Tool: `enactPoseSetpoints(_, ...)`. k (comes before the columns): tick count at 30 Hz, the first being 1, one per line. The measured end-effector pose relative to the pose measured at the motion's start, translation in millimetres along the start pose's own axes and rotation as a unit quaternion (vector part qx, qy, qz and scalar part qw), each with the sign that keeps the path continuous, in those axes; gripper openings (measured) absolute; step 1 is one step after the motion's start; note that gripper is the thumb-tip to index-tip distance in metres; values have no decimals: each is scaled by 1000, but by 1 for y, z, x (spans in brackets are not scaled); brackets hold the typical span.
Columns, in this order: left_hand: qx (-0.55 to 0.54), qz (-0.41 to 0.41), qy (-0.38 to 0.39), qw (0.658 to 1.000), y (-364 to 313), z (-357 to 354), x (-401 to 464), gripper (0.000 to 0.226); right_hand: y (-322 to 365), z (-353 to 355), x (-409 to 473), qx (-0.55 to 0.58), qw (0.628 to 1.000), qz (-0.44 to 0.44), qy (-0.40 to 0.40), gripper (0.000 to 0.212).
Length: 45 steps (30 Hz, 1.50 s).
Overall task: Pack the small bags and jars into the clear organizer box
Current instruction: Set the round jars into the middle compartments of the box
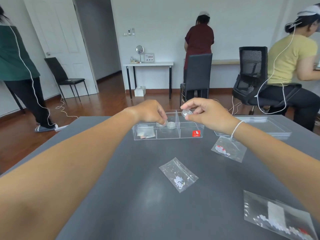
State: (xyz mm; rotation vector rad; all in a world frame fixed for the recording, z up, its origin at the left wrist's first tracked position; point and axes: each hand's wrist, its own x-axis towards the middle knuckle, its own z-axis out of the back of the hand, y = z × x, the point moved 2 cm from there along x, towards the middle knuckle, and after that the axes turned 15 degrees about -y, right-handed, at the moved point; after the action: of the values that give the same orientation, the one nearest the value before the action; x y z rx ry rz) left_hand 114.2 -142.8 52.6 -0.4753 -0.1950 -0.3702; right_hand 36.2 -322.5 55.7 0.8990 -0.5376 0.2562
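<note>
The clear organizer box (pixel 190 135) with a red sticker stands on the grey table, split into compartments. My left hand (pixel 149 110) reaches into the middle compartment and pinches a small clear jar (pixel 161 125); a second jar (pixel 171 125) lies beside it. My right hand (pixel 206 113) holds another small jar (pixel 186 112) above the box's right side. The left compartment holds small bags (pixel 146 133). Three clear bags of beads lie on the table: one in the middle (pixel 178 174), one under my right wrist (pixel 228 149), one at the front right (pixel 277 217).
The box's clear lid (pixel 263 126) lies to the right on the grey table (pixel 131 196). Beyond the table are black chairs (pixel 197 75), a white side table (pixel 149 64) and three other people; white cables trail on the wood floor.
</note>
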Motion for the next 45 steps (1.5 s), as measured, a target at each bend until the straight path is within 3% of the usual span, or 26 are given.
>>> enactPoseSetpoints(8, 74, 10, 107, 991, -6, -9, 14, 17, -9, -9, 7, 11, 1000, 3, -1, 21)
enactPoseSetpoints(19, 111, 0, 125, 986, -8, -7, 20, 24, -8, -14, 8, 10, 1000, 11, 4, 23)
enactPoseSetpoints(26, -3, 2, 41, 999, 1, 13, 7, 20, -9, -17, 9, 7, 1000, 6, 12, 24)
enactPoseSetpoints(33, -105, 24, -138, 985, 36, 33, -35, 20, -7, -31, 20, -13, 999, -10, 47, 18)
enactPoseSetpoints(37, -146, 61, -172, 972, 60, 26, -60, 22, -6, -40, 30, -72, 995, -5, 67, 13)
enactPoseSetpoints(45, -169, 56, -193, 965, 81, 5, -73, 37, -1, -52, 42, -175, 976, -27, 125, 13)
